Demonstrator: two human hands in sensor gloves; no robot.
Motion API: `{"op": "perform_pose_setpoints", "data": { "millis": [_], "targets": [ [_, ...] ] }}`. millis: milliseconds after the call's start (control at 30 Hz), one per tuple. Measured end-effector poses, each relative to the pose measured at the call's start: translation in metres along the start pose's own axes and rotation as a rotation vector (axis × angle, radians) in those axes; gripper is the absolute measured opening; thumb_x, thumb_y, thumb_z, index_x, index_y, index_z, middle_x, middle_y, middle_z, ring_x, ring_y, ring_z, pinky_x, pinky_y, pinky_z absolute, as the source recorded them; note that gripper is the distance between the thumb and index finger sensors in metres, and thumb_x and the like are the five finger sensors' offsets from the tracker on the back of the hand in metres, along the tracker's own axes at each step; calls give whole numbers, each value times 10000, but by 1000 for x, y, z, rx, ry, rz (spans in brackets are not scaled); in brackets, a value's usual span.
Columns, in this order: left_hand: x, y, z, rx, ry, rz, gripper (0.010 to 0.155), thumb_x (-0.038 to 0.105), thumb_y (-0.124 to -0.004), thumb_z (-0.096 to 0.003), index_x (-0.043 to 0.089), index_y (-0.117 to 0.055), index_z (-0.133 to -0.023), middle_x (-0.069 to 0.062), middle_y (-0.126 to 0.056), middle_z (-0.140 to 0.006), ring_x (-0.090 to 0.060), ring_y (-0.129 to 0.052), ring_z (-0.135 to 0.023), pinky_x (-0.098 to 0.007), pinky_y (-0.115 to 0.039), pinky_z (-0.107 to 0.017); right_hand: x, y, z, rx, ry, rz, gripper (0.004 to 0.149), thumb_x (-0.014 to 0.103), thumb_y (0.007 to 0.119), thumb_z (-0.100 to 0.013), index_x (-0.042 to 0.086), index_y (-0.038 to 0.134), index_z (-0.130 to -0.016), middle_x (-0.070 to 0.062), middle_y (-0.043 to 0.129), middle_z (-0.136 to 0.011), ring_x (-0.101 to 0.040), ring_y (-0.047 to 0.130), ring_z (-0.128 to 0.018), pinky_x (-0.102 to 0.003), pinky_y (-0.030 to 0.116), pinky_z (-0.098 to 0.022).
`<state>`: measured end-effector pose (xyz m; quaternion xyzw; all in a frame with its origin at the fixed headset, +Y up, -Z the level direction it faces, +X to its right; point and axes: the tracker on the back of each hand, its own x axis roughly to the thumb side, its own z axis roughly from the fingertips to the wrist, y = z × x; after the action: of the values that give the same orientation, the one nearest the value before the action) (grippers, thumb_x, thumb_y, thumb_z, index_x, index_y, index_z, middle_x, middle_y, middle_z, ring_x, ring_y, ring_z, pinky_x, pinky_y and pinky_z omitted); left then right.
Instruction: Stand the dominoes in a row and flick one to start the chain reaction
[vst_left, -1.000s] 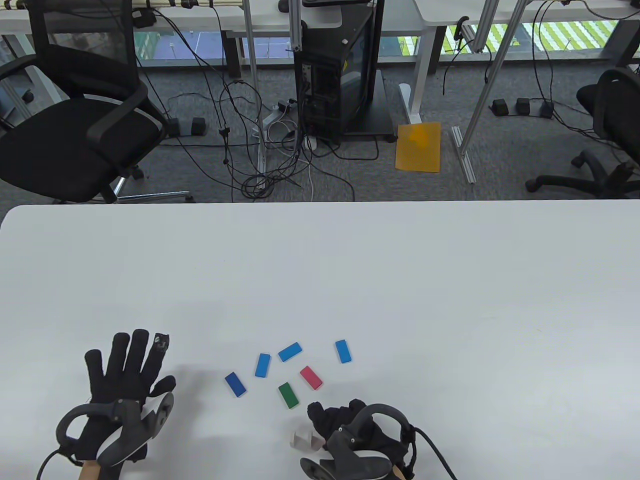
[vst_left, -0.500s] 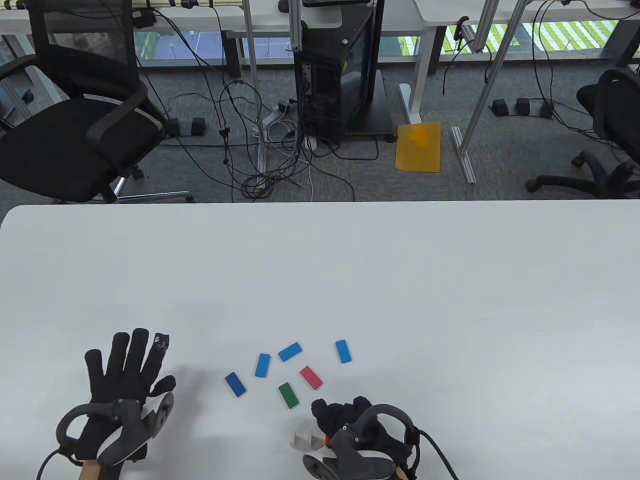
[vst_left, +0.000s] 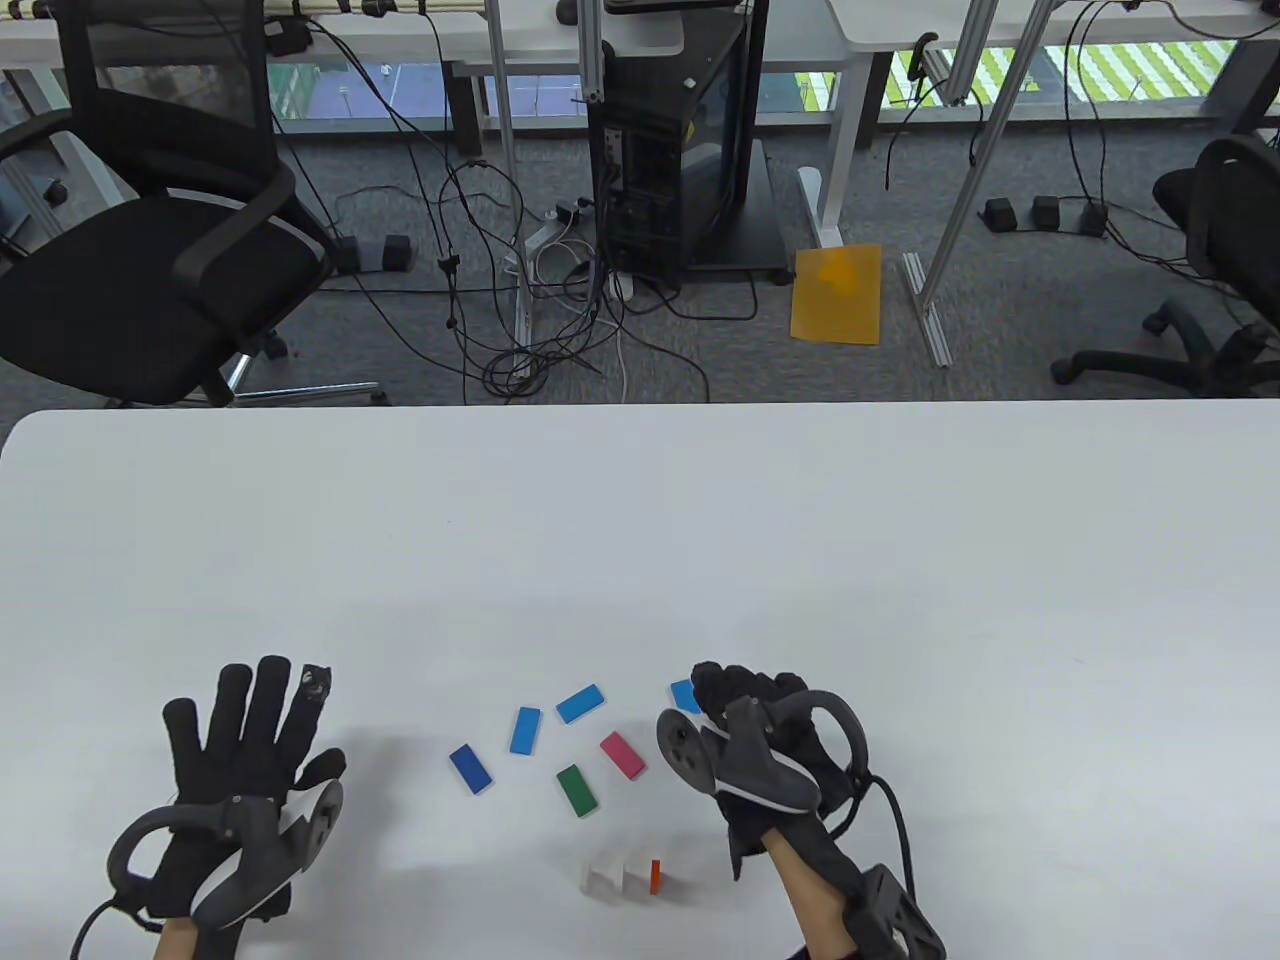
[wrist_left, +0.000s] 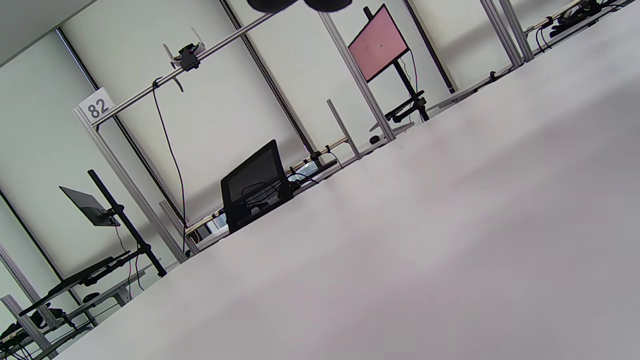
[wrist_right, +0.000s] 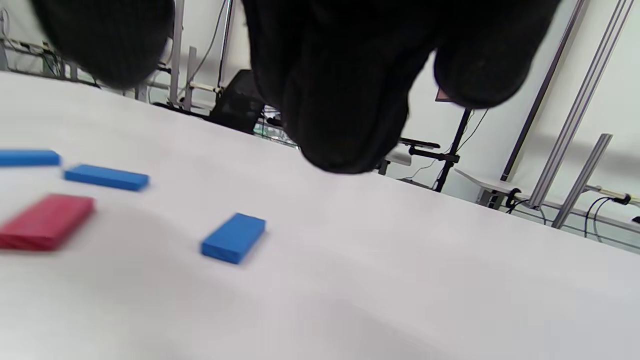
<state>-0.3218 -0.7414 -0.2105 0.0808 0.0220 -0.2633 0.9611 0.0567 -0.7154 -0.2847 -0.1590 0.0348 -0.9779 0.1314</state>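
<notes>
1. My right hand has left the near edge of the bench and reached forward; a second ago it sat low beside the white pieces, now its curled fingers hover over the far-right blue domino; the right wrist view shows a gap, so nothing is gripped yet.
2. Where it was, three dominoes stand in a short row: two white and one orange; the orange was hidden under the hand before.
3. My left hand lies flat, fingers spread, holding nothing; barely moved.
4. Lying flat in the loose cluster: dark blue, two lighter blue, red, green; none shifted.
5. Judgement: row-building under way; the reach suggests the far-right blue is the next piece; six remain flat, so the flick is some way off.
</notes>
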Motion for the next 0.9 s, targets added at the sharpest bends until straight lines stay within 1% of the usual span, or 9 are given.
{"op": "perform_pose_setpoints", "data": {
  "millis": [33, 100, 300, 367, 500, 600, 767, 833, 900],
  "targets": [
    [0, -1, 0, 0, 1, 2, 745, 714, -280, -484, 422, -203, -1164, 79, -402, -1297, -253, -456, -1226, -624, -378, -837, 2, 5, -8, 4, 4, 31, 778, 567, 755, -373, 52, 753, -957, -145, 907, -840, -205, 1008, -537, -572, 741, -508],
    [0, -1, 0, 0, 2, 5, 745, 713, -281, -484, 420, -203, -1165, 80, -403, -1297, -253, -456, -1225, -623, -376, -838, 8, 21, -28, 74, 10, 86, 782, 573, 749, -371, 55, 752, -956, -140, 910, -838, -198, 1011, -532, -569, 743, -508],
    [2, -1, -1, 4, -8, -5, 745, 713, -283, -482, 421, -213, -1164, 87, -413, -1294, -250, -453, -1226, -623, -375, -838, 22, 42, -54, 193, 7, 64, 768, 582, 737, -378, 46, 787, -927, -108, 952, -775, -174, 1018, -475, -571, 749, -501],
    [1, -1, -1, 5, -7, -10, 744, 713, -283, -483, 421, -212, -1164, 87, -413, -1294, -249, -451, -1227, -623, -372, -838, 26, 44, -55, 178, 7, 153, 748, 570, 737, -379, 60, 784, -924, -80, 950, -760, -159, 1013, -469, -568, 753, -506],
    [1, 0, 0, 14, -3, -4, 744, 713, -283, -483, 422, -210, -1164, 86, -411, -1295, -253, -450, -1226, -624, -371, -838, 37, 50, -60, 208, -23, 200, 709, 500, 766, -378, 48, 782, -923, -84, 948, -751, -159, 1009, -468, -572, 751, -506],
    [1, 0, 0, 14, -6, -6, 744, 713, -284, -482, 421, -210, -1163, 85, -409, -1295, -250, -452, -1226, -623, -374, -837, 40, 51, -59, 216, -53, 287, 700, 483, 761, -363, 68, 767, -926, -42, 947, -751, -113, 1011, -459, -557, 759, -521],
    [0, 0, 0, 14, -2, 1, 745, 713, -283, -483, 421, -207, -1164, 86, -408, -1296, -251, -449, -1227, -624, -371, -838, 34, 47, -53, 220, -77, 245, 697, 460, 780, -362, 64, 755, -934, -61, 945, -757, -146, 1002, -447, -574, 741, -525],
    [0, 0, 0, 14, -3, 2, 744, 713, -282, -483, 422, -205, -1164, 88, -406, -1296, -251, -448, -1227, -623, -371, -839, 27, 43, -48, 224, -93, 256, 690, 462, 755, -372, 115, 727, -968, -54, 952, -770, -105, 984, -425, -552, 758, -517],
    [0, 0, 0, 16, -2, -2, 748, 713, -282, -483, 416, -193, -1163, 86, -407, -1295, -250, -449, -1227, -623, -372, -838, 19, 39, -41, 198, -99, 168, 693, 452, 746, -379, 153, 687, -1001, -63, 947, -777, -108, 971, -426, -560, 756, -513]
  ]
}}
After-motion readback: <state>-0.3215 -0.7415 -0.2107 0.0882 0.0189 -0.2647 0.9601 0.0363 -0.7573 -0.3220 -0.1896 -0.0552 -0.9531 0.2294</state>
